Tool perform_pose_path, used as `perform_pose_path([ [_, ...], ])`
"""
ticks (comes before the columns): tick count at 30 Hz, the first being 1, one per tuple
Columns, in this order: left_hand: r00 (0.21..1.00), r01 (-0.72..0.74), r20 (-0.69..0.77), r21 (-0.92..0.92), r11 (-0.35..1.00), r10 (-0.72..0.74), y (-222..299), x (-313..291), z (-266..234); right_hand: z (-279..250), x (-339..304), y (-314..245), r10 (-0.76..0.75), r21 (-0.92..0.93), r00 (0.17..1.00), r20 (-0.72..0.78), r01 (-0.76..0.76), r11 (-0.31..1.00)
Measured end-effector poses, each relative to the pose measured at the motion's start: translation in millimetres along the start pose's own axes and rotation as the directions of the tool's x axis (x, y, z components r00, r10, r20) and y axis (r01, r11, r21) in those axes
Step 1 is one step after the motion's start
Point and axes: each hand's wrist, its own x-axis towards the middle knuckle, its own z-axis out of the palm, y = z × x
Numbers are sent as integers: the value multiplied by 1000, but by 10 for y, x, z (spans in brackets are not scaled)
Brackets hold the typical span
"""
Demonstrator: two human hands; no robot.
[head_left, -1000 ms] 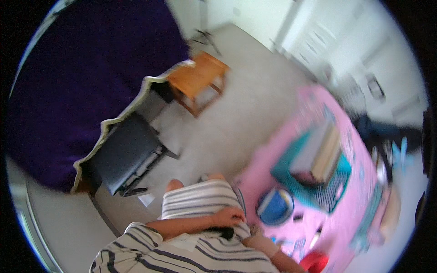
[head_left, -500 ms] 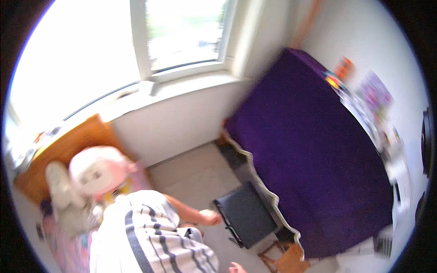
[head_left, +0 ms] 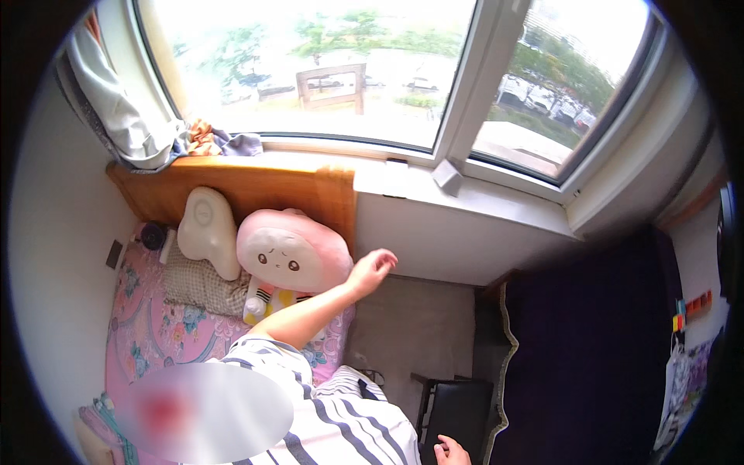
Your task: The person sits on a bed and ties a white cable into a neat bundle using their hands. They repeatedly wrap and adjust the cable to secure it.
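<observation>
My left arm reaches forward from a white sleeve with dark stripes. My left hand (head_left: 374, 270) is in the air just right of a pink and white plush (head_left: 288, 252) with a sad face; the hand looks empty, its fingers loosely bent and slightly apart. Low in the picture, my right hand (head_left: 452, 451) is cut off by the lower edge. Its visible fingers are apart and seem to hold nothing. It is nearest to a black-seated chair (head_left: 459, 411). Beside the plush, a cream contoured pillow (head_left: 208, 232) leans on the wooden headboard (head_left: 256, 182).
The bed has a pink floral sheet (head_left: 147, 325) and a checked pillow (head_left: 198, 279). A windowsill (head_left: 496, 203) holds a small grey block (head_left: 447, 177). Dark purple cloth (head_left: 589, 333) covers furniture on the right. Grey floor (head_left: 411, 318) lies between. A blurred oval hides part of the lower left.
My view has swung left, from the purple cloth toward the window and bed. My left hand has risen and stretched farther forward. More of my right hand shows at the lower edge.
</observation>
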Motion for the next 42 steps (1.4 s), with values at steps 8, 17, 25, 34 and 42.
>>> perform_pose_path([
  [8, 782, -128, -364, 701, 702, 506, 85, 781, -1429, -210, 637, -528, -102, -94, 991, 81, 110, 990],
  [17, 670, -18, -180, 966, 258, 720, -92, 1131, -1326, -289, 948, -326, -91, -200, 994, 62, 101, 975],
  [25, 577, 274, -380, 924, 266, 723, -481, 1193, -1097, -516, 897, 353, 52, -178, 998, 46, -43, 983],
  [34, 920, -391, 185, 520, 760, 347, 556, 635, 2240, -749, 261, 1767, 215, 137, 944, -251, -185, 973],
  [42, 378, -755, 827, 16, 656, 415, 1313, 150, 3775, -2104, 197, 2147, 287, 549, 780, -556, 85, 832],
])
